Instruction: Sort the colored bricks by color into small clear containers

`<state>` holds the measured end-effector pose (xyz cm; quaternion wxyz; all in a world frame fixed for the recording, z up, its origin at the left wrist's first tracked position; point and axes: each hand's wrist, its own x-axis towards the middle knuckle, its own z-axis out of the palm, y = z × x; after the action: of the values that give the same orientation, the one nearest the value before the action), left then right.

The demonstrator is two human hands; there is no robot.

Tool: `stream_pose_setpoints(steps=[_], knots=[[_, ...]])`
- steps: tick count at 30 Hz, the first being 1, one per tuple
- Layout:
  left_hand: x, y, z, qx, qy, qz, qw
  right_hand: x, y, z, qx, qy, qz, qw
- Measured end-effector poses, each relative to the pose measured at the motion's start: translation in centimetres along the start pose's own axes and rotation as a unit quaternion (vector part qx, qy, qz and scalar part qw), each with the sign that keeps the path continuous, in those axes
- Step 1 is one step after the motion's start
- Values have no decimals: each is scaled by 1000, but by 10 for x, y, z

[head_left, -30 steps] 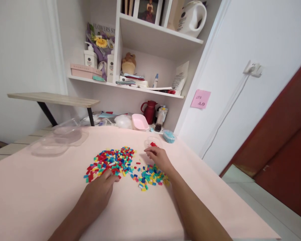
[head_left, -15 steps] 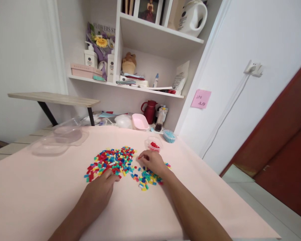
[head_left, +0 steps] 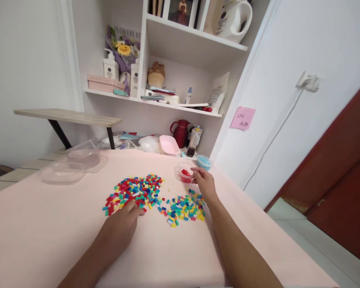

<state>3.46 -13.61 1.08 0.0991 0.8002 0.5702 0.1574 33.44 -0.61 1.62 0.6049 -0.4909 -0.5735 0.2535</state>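
Observation:
Small coloured toy bricks lie in two loose heaps: a larger left heap [head_left: 135, 190] with many red pieces, and a right heap [head_left: 184, 208], mostly green, blue and yellow. My left hand [head_left: 124, 222] rests at the near edge of the left heap, fingers curled together; whatever they hold is hidden, and a red brick shows by the thumb tip. My right hand [head_left: 205, 182] is at the right rim of a small clear tub [head_left: 180, 170], its fingertips pinched with red showing at them. Red bricks [head_left: 185, 173] lie inside that tub.
Behind the tub stands a round clear container [head_left: 204, 161] of light blue pieces. Clear plastic boxes [head_left: 63, 172] sit at the left of the pink-covered table [head_left: 156, 252]. A pink tray [head_left: 169, 145], a dark red jug [head_left: 180, 133] and a bottle [head_left: 193, 143] stand along the back.
My right hand has moved right and away from me, from between the heaps to the tub's rim, carrying a red brick. The right heap is uncovered. My left hand has stayed put.

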Motion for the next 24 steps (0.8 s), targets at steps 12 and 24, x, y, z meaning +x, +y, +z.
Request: stream_pose_setpoints(steps=[12, 24], knots=[[0, -1, 1, -22, 23, 6, 999, -46, -36, 50, -271, -351, -139, 886], [0, 1, 0, 7, 6, 2, 1000, -28, -22, 39, -178, -222, -108, 953]])
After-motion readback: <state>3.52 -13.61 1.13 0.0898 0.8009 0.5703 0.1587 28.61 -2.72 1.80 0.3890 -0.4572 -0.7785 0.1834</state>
